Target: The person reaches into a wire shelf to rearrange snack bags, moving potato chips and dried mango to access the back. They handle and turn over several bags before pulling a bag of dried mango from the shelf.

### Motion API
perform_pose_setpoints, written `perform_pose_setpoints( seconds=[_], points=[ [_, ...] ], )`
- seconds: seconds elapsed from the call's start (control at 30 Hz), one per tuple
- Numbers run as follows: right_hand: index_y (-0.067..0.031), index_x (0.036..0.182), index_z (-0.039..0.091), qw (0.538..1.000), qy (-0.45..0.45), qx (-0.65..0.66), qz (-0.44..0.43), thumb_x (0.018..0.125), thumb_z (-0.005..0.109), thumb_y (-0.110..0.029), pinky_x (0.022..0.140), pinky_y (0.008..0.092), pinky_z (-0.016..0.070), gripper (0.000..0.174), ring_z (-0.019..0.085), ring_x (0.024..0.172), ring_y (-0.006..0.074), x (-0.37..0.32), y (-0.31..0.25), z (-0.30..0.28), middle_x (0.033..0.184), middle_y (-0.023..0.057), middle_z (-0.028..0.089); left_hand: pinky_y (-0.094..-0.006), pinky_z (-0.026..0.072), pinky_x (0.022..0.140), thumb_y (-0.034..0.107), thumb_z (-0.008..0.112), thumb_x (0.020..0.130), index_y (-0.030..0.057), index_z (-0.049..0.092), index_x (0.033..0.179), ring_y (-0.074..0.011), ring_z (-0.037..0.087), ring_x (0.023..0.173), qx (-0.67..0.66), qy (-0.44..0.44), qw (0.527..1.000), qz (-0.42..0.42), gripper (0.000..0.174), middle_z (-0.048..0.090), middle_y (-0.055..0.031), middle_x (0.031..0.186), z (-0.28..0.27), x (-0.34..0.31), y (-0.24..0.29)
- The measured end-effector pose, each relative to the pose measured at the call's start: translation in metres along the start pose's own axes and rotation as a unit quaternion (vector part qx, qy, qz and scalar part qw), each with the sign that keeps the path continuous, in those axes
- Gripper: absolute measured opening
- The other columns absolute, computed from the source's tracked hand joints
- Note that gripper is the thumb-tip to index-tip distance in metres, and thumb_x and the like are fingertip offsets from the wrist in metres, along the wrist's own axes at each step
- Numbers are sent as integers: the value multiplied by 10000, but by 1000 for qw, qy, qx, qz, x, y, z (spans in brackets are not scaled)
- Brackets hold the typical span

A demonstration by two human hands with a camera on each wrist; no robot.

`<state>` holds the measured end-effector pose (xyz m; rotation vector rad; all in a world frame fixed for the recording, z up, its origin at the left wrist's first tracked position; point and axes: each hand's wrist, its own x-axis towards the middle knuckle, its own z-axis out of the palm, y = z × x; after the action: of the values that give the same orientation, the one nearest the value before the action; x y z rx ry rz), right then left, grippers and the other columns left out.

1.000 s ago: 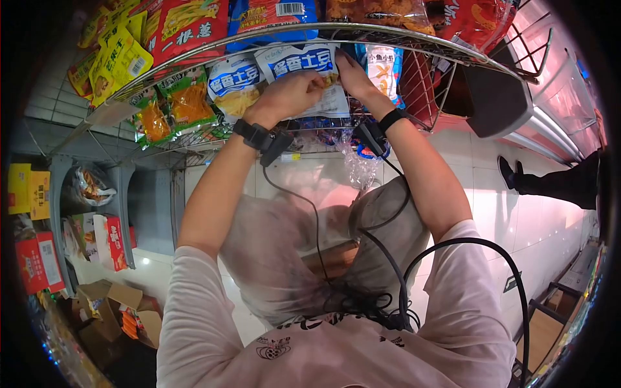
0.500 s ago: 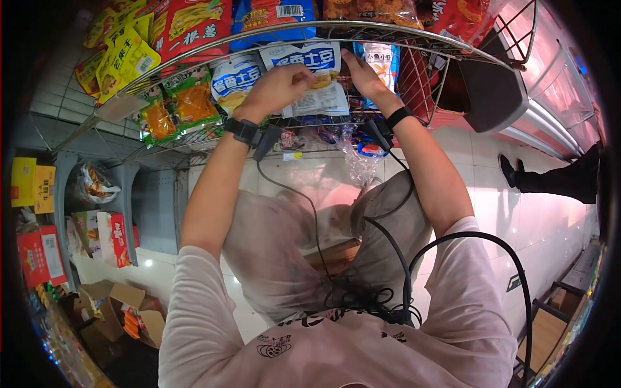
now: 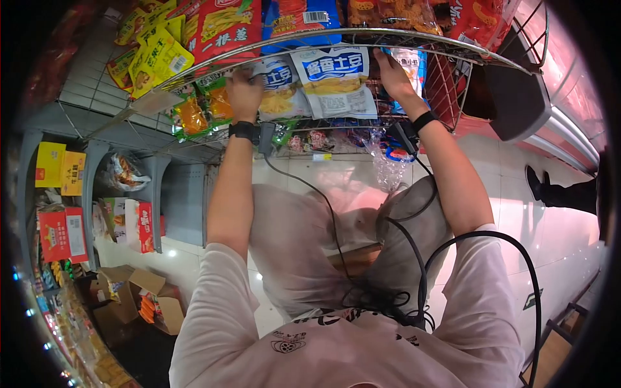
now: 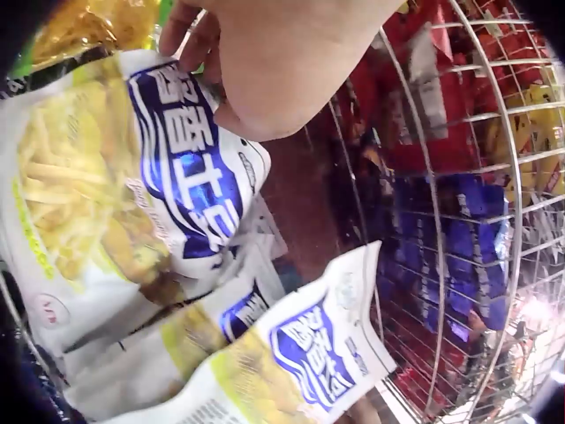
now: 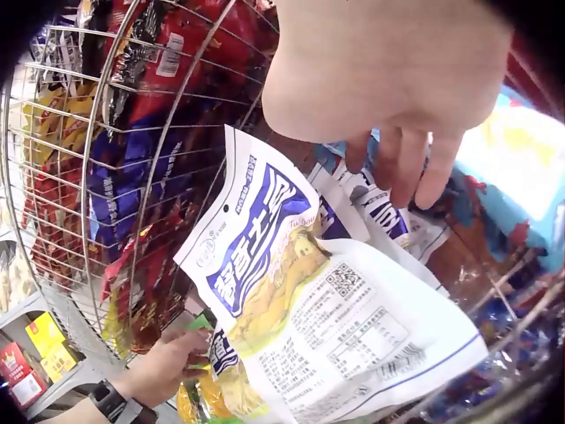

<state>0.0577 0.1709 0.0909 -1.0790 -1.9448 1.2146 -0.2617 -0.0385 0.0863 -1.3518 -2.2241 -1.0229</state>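
Two hands are up in a wire basket [image 3: 453, 84] of snack packs, seen from above the head.

Far left: shelf boxes [image 3: 59, 169], yellow and red, with an open carton [image 3: 139, 291] on the floor below. Yellow packs [image 3: 155, 58] and a red bag [image 3: 223, 26] show above the basket rim. Orange packs [image 3: 191, 115] sit under it, just left of the left hand [image 3: 244, 90].

That hand is at the top edge of the left bag [image 4: 115, 203], a white-and-blue chip bag, with its heel on the blue print. The fingers bend over the corner, but I cannot tell whether they pinch it, since the fingertips run out of the wrist view.

Front bag [image 3: 336, 81]: same print, mid-basket, tilted and overlapping the left bag. Its back label shows in the right wrist view. More such bags lie under it, mostly covered.

Right hand [image 5: 397, 88] hangs just right of the front bag, fingers loosely bent and clasping nothing. The tips are near a bag behind; contact is unclear. A light-blue pack [image 3: 413, 63] behind that hand is partly covered by it.

Basket wires cross the red and blue packs beyond, and their print is unreadable. Wrist cables [image 3: 326, 207] run down over the lap.

Far right: a dark shoe [image 3: 535, 184] on the tiles, the leg cut off by the frame edge.
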Motion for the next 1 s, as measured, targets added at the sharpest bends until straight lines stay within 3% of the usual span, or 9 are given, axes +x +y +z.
perform_pose_setpoints(
  seconds=[0.1, 0.23, 0.3, 0.4, 0.6, 0.67, 0.77, 0.93, 1.0],
  points=[
    [27, 1394, 496, 999, -16, 32, 19, 995, 434, -591, 825, 341, 557, 738, 670, 1033, 265, -8, -8, -3, 1262, 196, 624, -531, 398, 1048, 434, 640, 872, -57, 494, 1319, -511, 451, 1245, 63, -49, 980, -184, 680, 509, -331, 1325, 15, -13, -16],
    [27, 1419, 477, 991, -10, 122, 53, 988, 396, -656, 1033, 380, 434, 812, 621, 1164, 340, -28, -33, -7, 1375, 205, 580, -469, 378, 1085, 559, 542, 933, -126, 472, 1346, -471, 446, 1309, -21, -192, 941, -279, 803, 515, -322, 1365, 53, -24, -56],
    [18, 1426, 475, 993, -12, 104, 46, 983, 399, -665, 1053, 369, 418, 817, 602, 1195, 315, -18, -21, -7, 1379, 195, 579, -383, 388, 1061, 642, 468, 960, -84, 551, 1325, -334, 558, 1232, -216, -295, 880, -303, 817, 585, -250, 1351, 55, -33, -60],
    [1, 1450, 456, 995, -26, 83, 53, 973, 405, -682, 1114, 353, 354, 835, 532, 1293, 287, -19, -19, -7, 1403, 179, 564, -369, 384, 1063, 676, 403, 972, -85, 532, 1360, -289, 560, 1222, -207, -322, 866, -321, 864, 580, -222, 1365, 50, -29, -55],
    [14, 1483, 393, 969, -145, 177, 98, 969, 446, -665, 1094, 349, 376, 853, 530, 1293, 303, -37, -46, -9, 1409, 226, 542, -402, 390, 1068, 683, 557, 887, -127, 571, 1276, -377, 534, 1284, -162, -238, 899, -329, 899, 571, -309, 1338, 31, -20, -23],
    [34, 1482, 370, 995, -101, 7, -4, 947, 515, -650, 1070, 350, 402, 881, 544, 1278, 296, -36, -40, -5, 1409, 238, 536, -410, 400, 1059, 686, 581, 868, -114, 604, 1246, -376, 549, 1273, -168, -236, 905, -313, 885, 594, -307, 1311, 34, -18, -28],
    [45, 1490, 338, 986, -164, -38, 0, 916, 573, -641, 1077, 368, 409, 925, 538, 1295, 315, -26, -26, 1, 1422, 238, 527, -418, 433, 1022, 658, 608, 857, -66, 663, 1184, -365, 610, 1195, -89, -231, 927, -280, 796, 672, -268, 1194, 12, -8, 5],
    [33, 1506, 308, 985, -165, -39, -19, 887, 616, -626, 1104, 384, 399, 955, 534, 1305, 328, -24, -17, 5, 1425, 241, 524, -407, 464, 966, 623, 630, 857, -20, 704, 1110, -347, 678, 1043, -254, -134, 930, -231, 695, 727, -224, 1035, 33, -8, -7],
    [30, 1511, 299, 985, -164, -50, -12, 888, 617, -621, 1110, 386, 397, 956, 532, 1307, 330, -23, -17, 5, 1426, 241, 524, -378, 436, 1004, 593, 631, 883, -22, 658, 1204, -325, 631, 1134, -263, -169, 915, -255, 694, 683, -213, 1164, 30, -7, -11]
  ],
)
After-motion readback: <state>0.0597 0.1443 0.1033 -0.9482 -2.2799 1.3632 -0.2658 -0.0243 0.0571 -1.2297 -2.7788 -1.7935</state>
